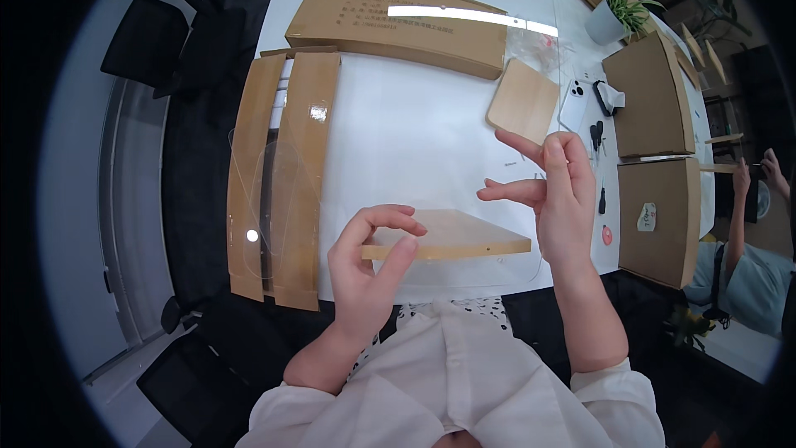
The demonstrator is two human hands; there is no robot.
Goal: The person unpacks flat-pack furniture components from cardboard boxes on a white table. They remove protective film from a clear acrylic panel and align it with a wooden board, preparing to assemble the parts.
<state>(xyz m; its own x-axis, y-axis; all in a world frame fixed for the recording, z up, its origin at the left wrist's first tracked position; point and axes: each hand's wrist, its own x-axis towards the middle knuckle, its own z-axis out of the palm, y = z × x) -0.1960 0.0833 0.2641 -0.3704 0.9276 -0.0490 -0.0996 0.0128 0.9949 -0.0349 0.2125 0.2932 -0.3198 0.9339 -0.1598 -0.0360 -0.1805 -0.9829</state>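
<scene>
A flat light wooden board [464, 236] lies near the front edge of the white table [406, 141]. My left hand [369, 270] grips its left end, thumb on the front edge and fingers curled over the top. My right hand [555, 195] hovers above the board's right end with fingers spread and nothing visible in it. A second, smaller wooden board [524, 101] with rounded corners lies farther back, just beyond my right fingertips. A large clear plastic sheet [481, 0] covers much of the table under both boards.
A long cardboard box [398, 25] lies at the back and an opened one [286, 182] at the left. Two more boxes [651, 104] stand at the right beside a white phone [574, 99], small screwdrivers [597, 137] and a potted plant [609, 21]. Another person's arm [738, 224] shows far right.
</scene>
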